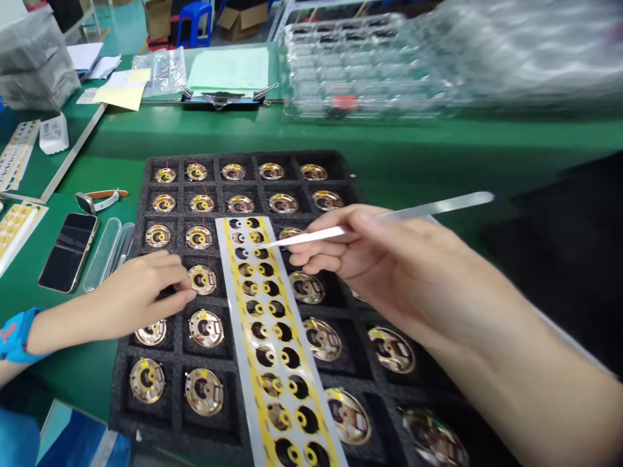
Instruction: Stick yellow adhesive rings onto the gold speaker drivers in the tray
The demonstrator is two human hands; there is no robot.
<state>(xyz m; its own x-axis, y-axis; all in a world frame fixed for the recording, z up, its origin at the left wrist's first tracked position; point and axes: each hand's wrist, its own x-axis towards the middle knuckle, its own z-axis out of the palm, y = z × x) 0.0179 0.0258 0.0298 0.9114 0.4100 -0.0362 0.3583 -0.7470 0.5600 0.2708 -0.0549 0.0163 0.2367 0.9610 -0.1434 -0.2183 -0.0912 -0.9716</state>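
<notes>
My right hand [335, 243] is closed round a pair of metal tweezers [311, 237]. The tweezers' tip points left, over a sheet of yellow ring-shaped stickers [275, 321]; whether it touches the sheet I cannot tell. That long sheet lies across a black foam tray [178, 353], whose compartments hold round gold-coloured metal plates [206, 327]. At the tray's left side, my left hand [158, 285], with a blue wristband [19, 334], has thumb and forefinger brought together at the rim of one gold plate [203, 279]. Several plates are partly hidden by the sheet and my right arm.
Left of the tray lie a phone [69, 251], a clear plastic case [103, 253] and a wristwatch [100, 200]. A clipboard with pale green paper [228, 71] lies behind the tray. Clear plastic trays [360, 71] are stacked at the back right. More sticker sheets [17, 227] sit far left.
</notes>
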